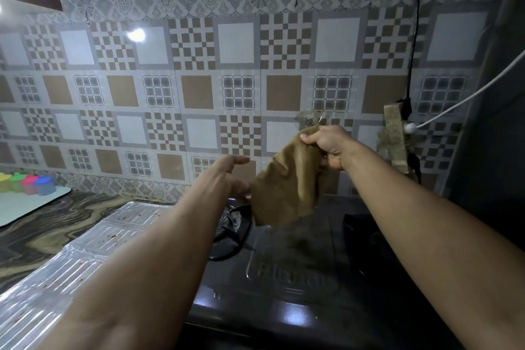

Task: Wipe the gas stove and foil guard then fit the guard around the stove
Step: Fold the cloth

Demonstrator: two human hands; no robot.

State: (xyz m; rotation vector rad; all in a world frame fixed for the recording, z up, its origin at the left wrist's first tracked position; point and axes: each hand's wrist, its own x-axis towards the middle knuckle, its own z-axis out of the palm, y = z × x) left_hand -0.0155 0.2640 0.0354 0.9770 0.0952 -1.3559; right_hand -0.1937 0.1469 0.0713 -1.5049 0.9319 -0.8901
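Note:
A brown cloth (287, 182) hangs in the air above the dark gas stove (289, 273). My right hand (326, 145) grips its top corner, thumb pressed on the fabric. My left hand (230, 176) reaches toward the cloth's lower left edge with fingers stretched out, touching or nearly touching it. The silver foil guard (85, 253) lies flat on the counter left of the stove, spotted with brown stains. A black burner grate (230, 233) shows partly behind my left forearm.
A marbled counter (42, 224) runs left, with a white mat (25, 204) and coloured lidded jars (28, 183) at the far left. Patterned wall tiles stand behind. At the right, a black cable (414, 31), a white cable (466, 96) and a power strip (395, 136) hang by the wall.

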